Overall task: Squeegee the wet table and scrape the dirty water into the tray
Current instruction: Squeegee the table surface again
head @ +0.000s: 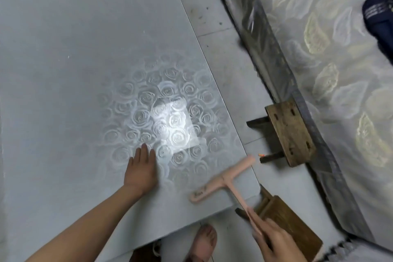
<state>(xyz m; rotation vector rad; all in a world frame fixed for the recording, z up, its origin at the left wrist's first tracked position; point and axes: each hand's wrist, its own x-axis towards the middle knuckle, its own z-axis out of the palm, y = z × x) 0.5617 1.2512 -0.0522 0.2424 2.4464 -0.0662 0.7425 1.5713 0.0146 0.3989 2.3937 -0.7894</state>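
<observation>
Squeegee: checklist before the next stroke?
1. Right hand grip on the squeegee handle: ok, fingers curled round its end.
2. Blade flat on the table: cannot tell, it is blurred.
3. Left hand out of the blade's way: ok, flat on the table, apart from the blade.
4. Tray in place to catch water: not ok, no tray in view.
5. Water left to scrape: cannot tell, only a glare patch shows.
</observation>
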